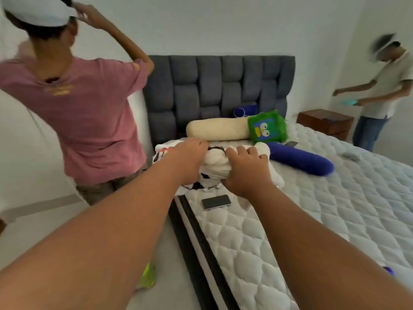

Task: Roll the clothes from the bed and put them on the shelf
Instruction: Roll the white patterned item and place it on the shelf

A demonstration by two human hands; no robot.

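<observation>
We have both hands clamped on the white black-printed cloth bundle (215, 166), left hand (190, 158) and right hand (247, 168). It sits on the white quilted mattress (312, 209) edge, dark slim phone (216, 202) just beside.

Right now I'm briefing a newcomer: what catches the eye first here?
Both hands, left hand and right hand, clutch a bunched white printed garment at the quilted white mattress's near edge. Behind it lie a cream bolster pillow and a green square plush cushion; a dark smartphone rests nearer.
</observation>
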